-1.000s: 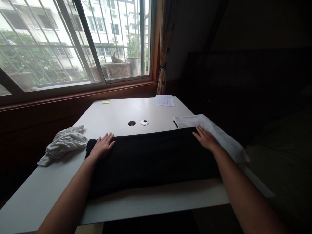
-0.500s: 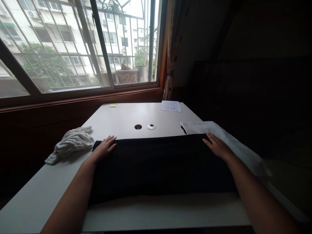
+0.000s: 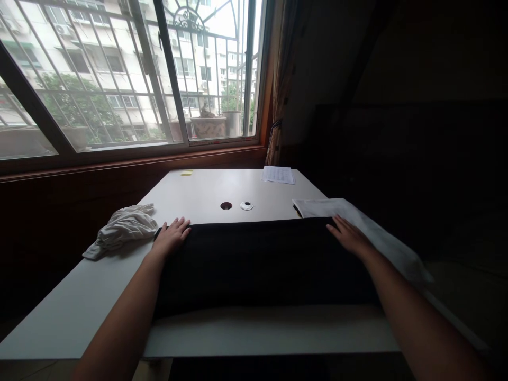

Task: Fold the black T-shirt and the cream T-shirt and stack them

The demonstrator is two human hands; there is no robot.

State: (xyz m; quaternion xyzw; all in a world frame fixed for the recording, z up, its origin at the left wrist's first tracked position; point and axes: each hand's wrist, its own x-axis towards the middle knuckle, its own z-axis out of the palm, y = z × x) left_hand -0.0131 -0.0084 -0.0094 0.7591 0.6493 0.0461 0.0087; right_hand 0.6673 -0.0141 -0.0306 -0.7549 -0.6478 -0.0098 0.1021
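A black cloth (image 3: 262, 264), folded into a wide flat strip, lies across the white table (image 3: 222, 185). My left hand (image 3: 173, 235) rests flat on its far left corner, fingers stretched out. On the far right corner lies my right hand (image 3: 349, 235), its fingers also extended and pressed lightly on the fabric. Neither hand grips anything that shows. A crumpled pale grey cloth (image 3: 123, 230) sits just left of my left hand. Beside my right hand, a whitish flat sheet or bag (image 3: 381, 243) runs along the table's right side, partly hidden by my forearm.
Printed papers (image 3: 278, 174) lie at the table's far right, and a yellow sticky note (image 3: 187, 173) at the far left. Between them are a round cable hole (image 3: 226, 206) and a white round cover (image 3: 246, 206). A barred window (image 3: 214, 84) and tied curtain (image 3: 274, 137) stand beyond.
The view has shifted slightly, so the table's front edge shows more. Both hands stay flat on the black cloth's far corners; the left fingers look a little more spread.
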